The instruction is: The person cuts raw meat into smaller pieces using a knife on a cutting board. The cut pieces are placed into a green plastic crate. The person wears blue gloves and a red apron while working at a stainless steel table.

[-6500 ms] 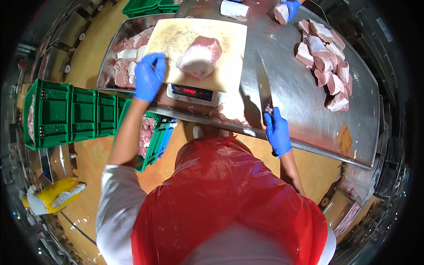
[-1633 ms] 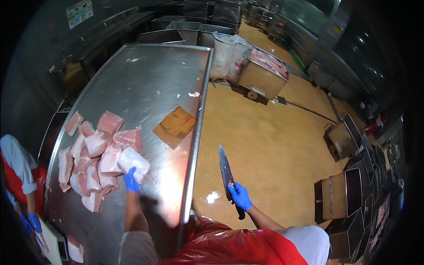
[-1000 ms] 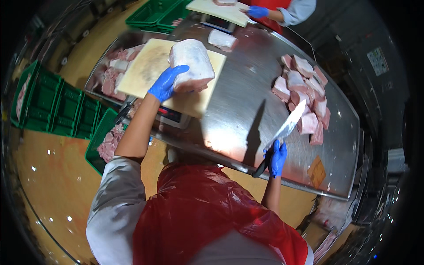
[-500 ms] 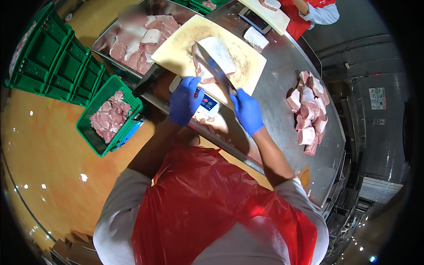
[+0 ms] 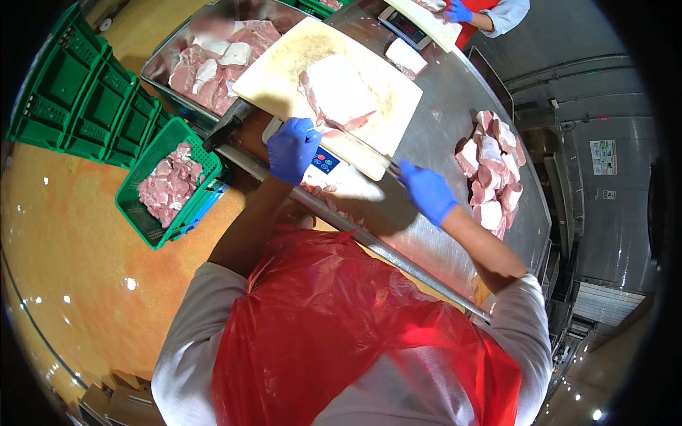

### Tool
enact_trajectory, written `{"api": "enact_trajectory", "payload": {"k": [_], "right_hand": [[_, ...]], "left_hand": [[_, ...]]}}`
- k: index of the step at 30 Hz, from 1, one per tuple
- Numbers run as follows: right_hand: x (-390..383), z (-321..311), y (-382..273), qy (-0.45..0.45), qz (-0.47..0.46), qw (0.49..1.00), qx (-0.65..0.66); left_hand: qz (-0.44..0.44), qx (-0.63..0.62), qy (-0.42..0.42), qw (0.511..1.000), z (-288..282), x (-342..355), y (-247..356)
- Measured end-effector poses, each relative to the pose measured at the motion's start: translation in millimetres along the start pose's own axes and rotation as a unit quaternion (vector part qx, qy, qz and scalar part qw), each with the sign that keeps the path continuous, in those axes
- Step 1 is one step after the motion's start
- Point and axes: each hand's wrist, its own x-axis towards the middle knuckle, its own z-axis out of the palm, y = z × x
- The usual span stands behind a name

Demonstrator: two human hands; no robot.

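Observation:
A large pale slab of meat point(image 5: 341, 92) lies on a cream cutting board point(image 5: 280, 74), which rests on a scale point(image 5: 325, 160) at the near edge of a steel table point(image 5: 440, 106). My right hand point(image 5: 426, 192), in a blue glove, grips a knife point(image 5: 359, 148). Its blade lies low along the board's near edge, pointing left. My left hand point(image 5: 293, 149), also gloved, sits curled at that edge by the blade's tip, just short of the slab. Whether it holds anything is hidden under its fingers.
A pile of cut meat pieces point(image 5: 490, 170) lies on the table's right side. A steel tray of meat point(image 5: 213, 57) stands left of the board. A green basket of meat point(image 5: 170, 184) and green crates point(image 5: 78, 92) stand on the floor. Another person's gloved hand point(image 5: 458, 11) works at a far board.
My left hand set the slab on the board a second ago. Since half a second ago the knife has come off the slab to the board's near edge, and my right hand has drawn rightward.

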Motion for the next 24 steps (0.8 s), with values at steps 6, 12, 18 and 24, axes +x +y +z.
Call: {"api": "enact_trajectory", "payload": {"k": [6, 12, 18, 24], "right_hand": [[-62.1, -38.2, 18.1, 0.122, 0.002, 0.992, 0.015], [1.1, -0.4, -37.9, 0.262, -0.006, 0.953, 0.154], [72.7, -9.2, -79.4, 0.197, -0.039, 0.975, 0.098], [4.8, -10.3, -11.6, 0.129, -0.042, 0.990, 0.025]], "left_hand": [[-0.102, -0.093, 0.056, 0.989, -17.0, -7.5, 10.8], [0.103, -0.012, 0.076, 0.992, 4.2, -4.4, 37.2], [0.090, 0.037, -0.017, 0.995, 12.9, -8.8, 21.2], [-0.025, -0.075, 0.045, 0.996, -26.0, -24.9, -4.0]]}}
